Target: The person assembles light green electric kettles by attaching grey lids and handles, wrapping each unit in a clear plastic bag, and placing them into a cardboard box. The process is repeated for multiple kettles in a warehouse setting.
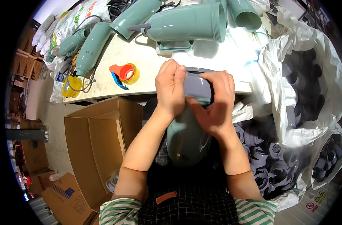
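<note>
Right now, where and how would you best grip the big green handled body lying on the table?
Probably the handle, from the near side: its loop juts from the wide, smooth green body toward the front of the table.

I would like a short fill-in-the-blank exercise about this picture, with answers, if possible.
1. The bare left hand and bare right hand flank a smooth grey plastic part on a glossy ____ cylindrical body.
2. An open brown cardboard box stands to the person's ____.
3. The fabric sleeves show white and green ____.

Answers: green; left; stripes.
</note>
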`<state>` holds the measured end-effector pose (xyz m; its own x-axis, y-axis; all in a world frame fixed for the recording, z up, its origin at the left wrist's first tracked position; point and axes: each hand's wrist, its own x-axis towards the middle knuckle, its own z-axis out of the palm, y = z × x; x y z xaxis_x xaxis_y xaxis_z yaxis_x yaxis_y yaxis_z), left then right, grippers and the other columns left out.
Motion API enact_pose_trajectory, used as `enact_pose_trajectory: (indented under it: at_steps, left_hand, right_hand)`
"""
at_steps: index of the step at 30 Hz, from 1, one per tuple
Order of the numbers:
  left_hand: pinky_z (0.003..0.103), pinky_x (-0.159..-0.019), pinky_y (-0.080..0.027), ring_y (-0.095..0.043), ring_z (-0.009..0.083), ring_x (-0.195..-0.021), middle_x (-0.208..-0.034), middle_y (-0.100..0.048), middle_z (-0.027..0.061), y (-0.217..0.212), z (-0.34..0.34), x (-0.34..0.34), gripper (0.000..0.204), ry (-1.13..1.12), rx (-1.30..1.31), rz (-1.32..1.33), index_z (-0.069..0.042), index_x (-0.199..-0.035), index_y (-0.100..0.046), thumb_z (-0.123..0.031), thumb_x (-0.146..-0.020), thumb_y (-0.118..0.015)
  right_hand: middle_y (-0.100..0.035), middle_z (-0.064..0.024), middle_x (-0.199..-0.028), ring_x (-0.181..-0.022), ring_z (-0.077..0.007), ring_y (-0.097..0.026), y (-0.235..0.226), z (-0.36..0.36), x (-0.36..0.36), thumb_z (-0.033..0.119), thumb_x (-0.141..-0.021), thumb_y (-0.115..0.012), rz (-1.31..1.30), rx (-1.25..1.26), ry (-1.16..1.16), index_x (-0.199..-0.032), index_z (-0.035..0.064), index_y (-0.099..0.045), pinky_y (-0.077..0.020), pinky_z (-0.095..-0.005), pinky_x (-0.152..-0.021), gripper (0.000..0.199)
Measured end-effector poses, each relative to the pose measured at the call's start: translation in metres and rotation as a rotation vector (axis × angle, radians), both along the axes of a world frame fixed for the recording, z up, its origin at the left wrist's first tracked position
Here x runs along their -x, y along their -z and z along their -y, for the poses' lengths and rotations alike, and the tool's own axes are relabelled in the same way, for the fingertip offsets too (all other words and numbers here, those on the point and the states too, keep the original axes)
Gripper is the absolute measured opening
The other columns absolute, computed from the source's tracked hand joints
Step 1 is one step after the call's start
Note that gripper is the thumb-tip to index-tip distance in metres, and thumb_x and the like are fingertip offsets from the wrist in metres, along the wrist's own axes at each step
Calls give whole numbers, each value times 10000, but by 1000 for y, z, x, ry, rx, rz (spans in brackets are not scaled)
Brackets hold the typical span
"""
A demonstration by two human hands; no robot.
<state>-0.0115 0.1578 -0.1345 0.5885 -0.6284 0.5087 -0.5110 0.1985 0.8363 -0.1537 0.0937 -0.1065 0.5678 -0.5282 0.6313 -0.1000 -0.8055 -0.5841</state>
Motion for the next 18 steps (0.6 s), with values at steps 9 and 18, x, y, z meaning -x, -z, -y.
enact_pose_trajectory:
  at_steps: [9, 18]
  left_hand:
    - [320, -939, -479, -579, 155, -1077, -1191, -623, 97, 49, -54, -36, 587, 694, -480, -510, 14, -1185, -619, -529, -1056, -436]
    - [381, -1064, -405, -583, 257, -1148, -1238, -612, 170, 2, -44, 21, 553, 737, -334, -389, 27, -1239, -596, -471, -1060, -435]
  right_hand:
    - [-587, -19, -759, -1040, -253, -555, 19, 37, 89, 283, -793, -717, 794, -842, -338, -755, 136, -585, -222, -516, -1214, 202]
    - [-629, 31, -693, -1020, -177, -535, 91, 82, 115, 370, -995, -613, 1351, -1156, -1068, -762, 163, -537, -201, -495, -1222, 321]
